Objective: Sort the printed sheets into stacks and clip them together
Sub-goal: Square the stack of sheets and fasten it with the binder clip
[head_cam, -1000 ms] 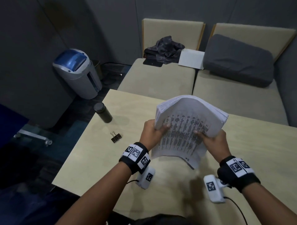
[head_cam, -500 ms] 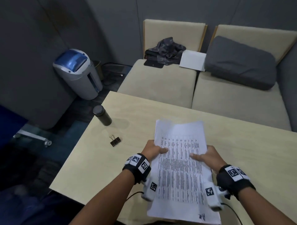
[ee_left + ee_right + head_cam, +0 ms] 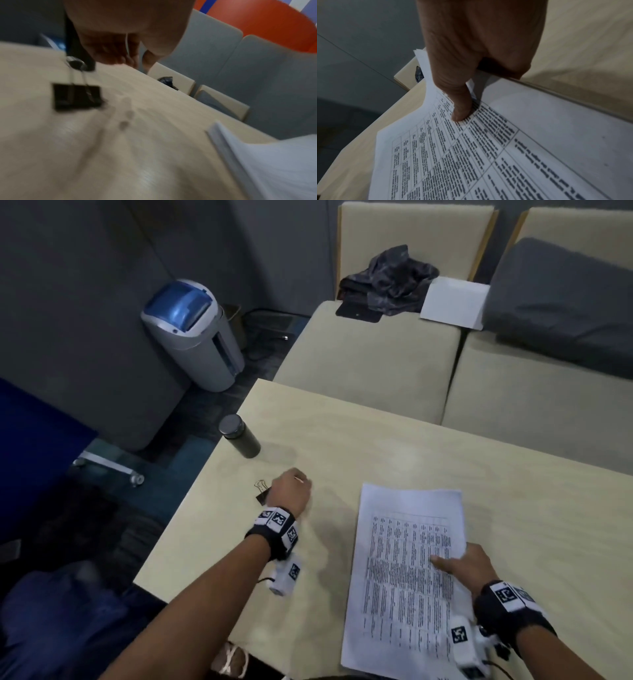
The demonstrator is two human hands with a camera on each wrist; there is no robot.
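Observation:
A stack of printed sheets (image 3: pixel 407 570) lies flat on the pale wooden table (image 3: pixel 376 446), near its front edge. My right hand (image 3: pixel 457 561) grips the stack's right edge. Its thumb (image 3: pixel 462 111) presses on the top sheet (image 3: pixel 488 155) and the other fingers are tucked under the edge. A black binder clip (image 3: pixel 262 492) lies near the table's left edge. My left hand (image 3: pixel 294 484) hovers just right of it. In the blurred left wrist view its fingers (image 3: pixel 120 54) hang loosely curled above the clip (image 3: pixel 77 97), holding nothing.
A dark cylindrical bottle (image 3: pixel 239 436) stands near the table's left corner, behind the clip. Beige sofa seats (image 3: pixel 370 364) lie beyond the table with a dark cloth (image 3: pixel 390 278), a white sheet (image 3: pixel 454 302) and a grey cushion (image 3: pixel 561 302). A grey bin (image 3: pixel 193 333) stands on the floor at left.
The stack, held up in both hands a second ago, now lies flat on the table. My left hand has let go and moved left to the binder clip.

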